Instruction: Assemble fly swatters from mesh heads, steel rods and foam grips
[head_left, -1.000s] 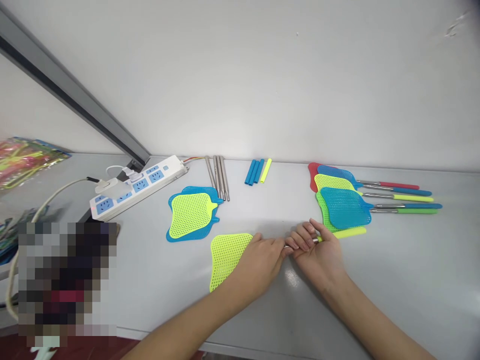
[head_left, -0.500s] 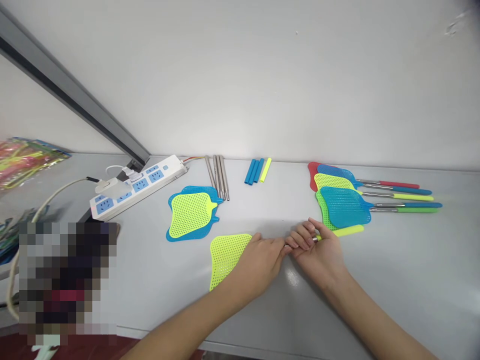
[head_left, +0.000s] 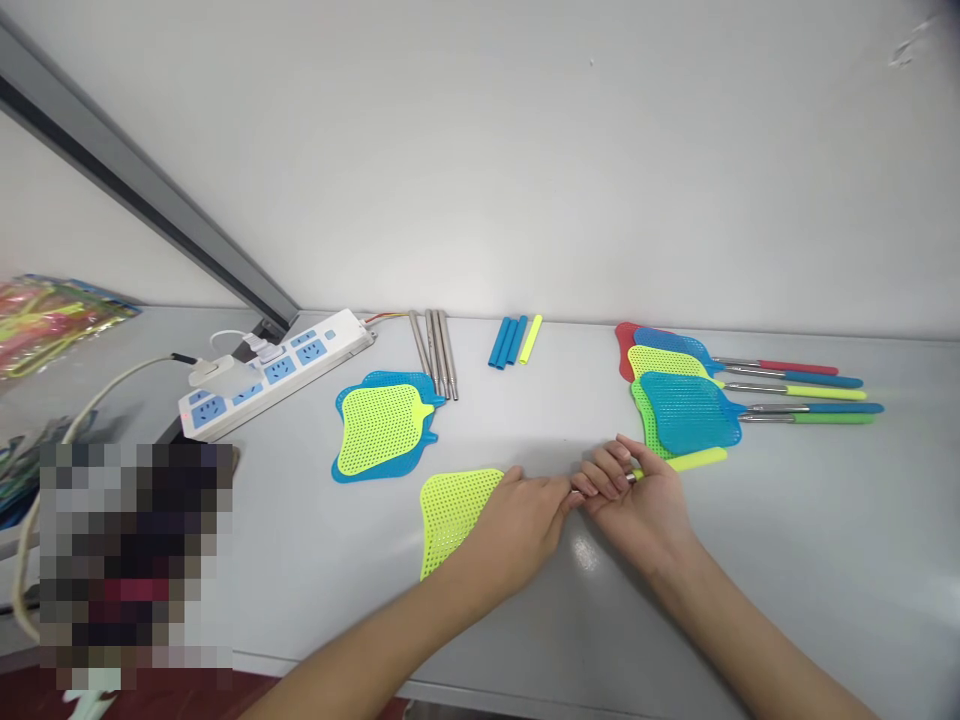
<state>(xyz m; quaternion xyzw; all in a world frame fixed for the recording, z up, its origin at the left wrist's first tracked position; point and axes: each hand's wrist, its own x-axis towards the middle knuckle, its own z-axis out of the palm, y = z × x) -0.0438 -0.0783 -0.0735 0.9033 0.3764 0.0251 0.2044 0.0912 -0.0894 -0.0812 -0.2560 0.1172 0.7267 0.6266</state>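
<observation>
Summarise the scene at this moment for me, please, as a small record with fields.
Left hand: closed on a yellow fly swatter, near its mesh head
Right hand: fingers curled around the swatter's metal shaft, beside its yellow grip
Loose heads: a yellow head lying on blue ones
Behind the hands: metal rods, three blue tubes, one yellow tube
Right side: overlapping fly swatters with red, blue, yellow and green grips
Left side: white power strip with plugs in it

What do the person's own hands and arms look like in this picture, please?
Both the left hand and right hand are ungloved, with no ring showing. The left forearm and right forearm are bare as far as visible: no sleeve, watch or bracelet shows.
</observation>
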